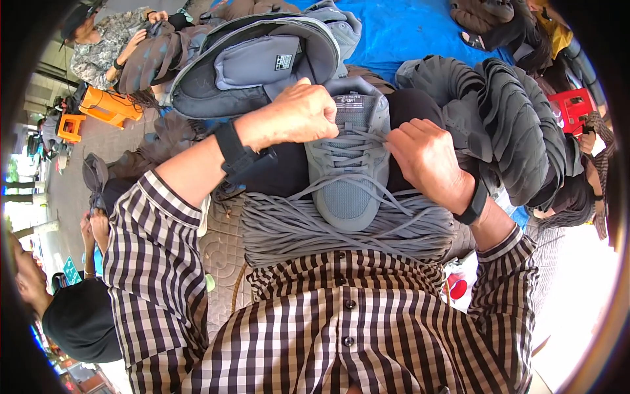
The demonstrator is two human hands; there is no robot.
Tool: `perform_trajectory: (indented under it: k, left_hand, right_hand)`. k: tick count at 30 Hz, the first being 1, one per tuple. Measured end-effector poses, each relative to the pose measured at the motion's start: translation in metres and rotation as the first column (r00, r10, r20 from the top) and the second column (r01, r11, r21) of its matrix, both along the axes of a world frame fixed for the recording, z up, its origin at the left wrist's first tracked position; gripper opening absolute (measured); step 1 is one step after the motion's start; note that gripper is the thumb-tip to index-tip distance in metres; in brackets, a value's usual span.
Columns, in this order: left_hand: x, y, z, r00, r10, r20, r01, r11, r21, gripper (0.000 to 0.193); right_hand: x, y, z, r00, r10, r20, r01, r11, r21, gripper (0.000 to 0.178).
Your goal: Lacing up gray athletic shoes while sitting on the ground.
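Observation:
A grey lace-up shoe upper (346, 201) lies toe toward me across my lap, with its lace threaded through several eyelets. My left hand (298, 113) is closed beside the collar on the left, fingers pinched at the shoelace (351, 146). On the opposite side my right hand (423, 154) also pinches the lace near the upper eyelets. Loose lace loops spread over the toe. Under the toe, a thick bundle of grey shoelaces (279, 231) stretches across my lap. Both fingertips are partly hidden.
Beyond my left hand sits another grey shoe upper (197, 88). Stacked grey uppers (518, 125) stand at right. A blue tarp (413, 33) covers ground ahead. Orange stools (110, 110) are at left, a red stool (569, 108) at far right. Other people sit nearby.

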State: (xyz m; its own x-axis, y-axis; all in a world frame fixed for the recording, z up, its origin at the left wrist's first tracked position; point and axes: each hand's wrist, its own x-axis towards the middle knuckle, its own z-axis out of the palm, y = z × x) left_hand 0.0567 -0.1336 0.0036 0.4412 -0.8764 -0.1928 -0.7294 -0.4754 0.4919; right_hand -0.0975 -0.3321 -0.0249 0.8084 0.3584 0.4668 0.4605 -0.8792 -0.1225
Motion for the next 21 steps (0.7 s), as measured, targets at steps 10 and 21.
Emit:
perform_trajectory:
  k: [10, 21]
  left_hand:
    - [-0.017, 0.017, -0.014, 0.970, 0.123, 0.210, -0.057, 0.954, -0.294, 0.009]
    - [-0.020, 0.008, -0.007, 0.981, 0.116, 0.158, -0.077, 0.970, -0.230, 0.016]
  right_hand:
    - [0.021, -0.003, 0.012, 0.703, 0.291, -0.649, 0.279, 0.726, 0.628, 0.017]
    - [0.031, -0.006, 0.029, 0.989, 0.060, 0.138, -0.024, 0.968, -0.251, 0.020]
